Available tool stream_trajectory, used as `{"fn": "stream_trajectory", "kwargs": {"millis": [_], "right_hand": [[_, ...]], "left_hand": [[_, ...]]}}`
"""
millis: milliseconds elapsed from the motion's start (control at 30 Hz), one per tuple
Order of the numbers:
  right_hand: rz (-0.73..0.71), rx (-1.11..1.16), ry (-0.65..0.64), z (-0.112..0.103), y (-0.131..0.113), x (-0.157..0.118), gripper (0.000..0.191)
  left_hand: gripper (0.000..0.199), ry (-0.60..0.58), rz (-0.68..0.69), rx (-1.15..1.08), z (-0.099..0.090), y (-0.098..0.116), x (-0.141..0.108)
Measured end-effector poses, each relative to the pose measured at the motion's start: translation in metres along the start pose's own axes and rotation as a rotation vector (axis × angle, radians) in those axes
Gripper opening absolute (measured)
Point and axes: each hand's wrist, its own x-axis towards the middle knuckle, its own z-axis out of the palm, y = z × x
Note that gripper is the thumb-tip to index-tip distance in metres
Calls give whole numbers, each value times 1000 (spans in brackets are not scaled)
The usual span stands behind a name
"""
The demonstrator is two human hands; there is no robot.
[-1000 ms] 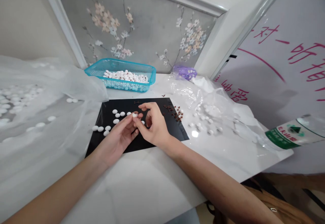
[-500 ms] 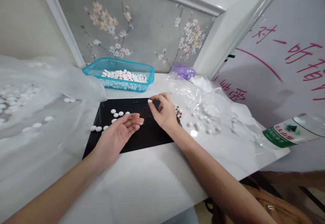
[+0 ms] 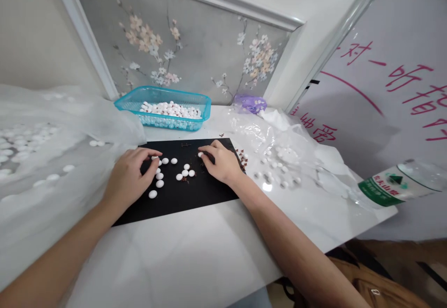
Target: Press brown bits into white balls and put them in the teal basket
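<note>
On the black mat (image 3: pixel 195 201) lie several small, smooth white oval pieces (image 3: pixel 185 173), with brown crumbs (image 3: pixel 185 181) among them. My left hand (image 3: pixel 129 173) is over the mat's left side, thumb and forefinger pinched on a white oval piece (image 3: pixel 154 158). More white pieces lie right beside those fingertips, some partly hidden by them. Toward the mat's right side, my right hand (image 3: pixel 223 161) holds another white oval piece (image 3: pixel 200 154) between thumb and forefinger. A thin dark bit (image 3: pixel 186 145) rests near the mat's far edge.
Behind the mat stands a blue basket (image 3: pixel 206 112) of white pieces. Clear plastic sheeting with white pieces covers the left (image 3: pixel 73 149) and right (image 3: pixel 251 128). Reddish-brown bits (image 3: pixel 241 156) sit by the mat's right edge. A plastic bottle (image 3: pixel 394 182) is at far right.
My left hand has turned from palm-up to a pinch and moved left, uncovering a cluster of white pieces mid-mat. My right hand has lowered slightly, still holding a white piece.
</note>
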Motion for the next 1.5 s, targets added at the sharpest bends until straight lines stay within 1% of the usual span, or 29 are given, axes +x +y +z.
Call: {"fn": "stream_trajectory", "kwargs": {"millis": [133,233,367,433,500,600,667,867,1033,1100,1200,1300,1367,1433,1500], "right_hand": [[31,-60,28,0,6,1,32],[56,-110,13,2,9,2,30],[67,-137,-11,3,10,3,19],[58,-131,-14,3,10,3,17],[54,-120,-21,3,10,4,16],[55,-101,-11,1,8,4,16],[57,-81,21,1,6,3,16],[30,-25,101,-2,-2,1,16],[10,-23,111,-2,-8,-1,16],[2,-15,115,-3,-10,-2,16],[-3,12,121,-4,-10,-2,16],[0,107,143,-3,-9,-1,15],[7,266,166,-1,-9,1,13],[47,504,156,2,-12,3,12],[127,757,76,5,-15,4,16]], "left_hand": [[10,-42,19,-26,4,7,-2],[9,-35,13,-34,5,9,-3],[10,-14,42,78,4,8,-5],[13,-10,53,142,4,7,-6],[18,-8,57,155,4,5,-6],[26,-46,73,126,6,3,-6],[28,-79,84,124,7,2,-6],[24,-140,73,54,10,4,-6],[18,-167,14,-141,9,9,-3],[18,-208,38,-148,10,9,-4],[22,-257,122,-79,11,6,-4],[21,-232,159,-25,10,7,-5],[21,-190,139,3,9,12,-6],[22,-134,60,-17,8,19,-8],[23,-72,-63,-99,8,27,-11]]}}
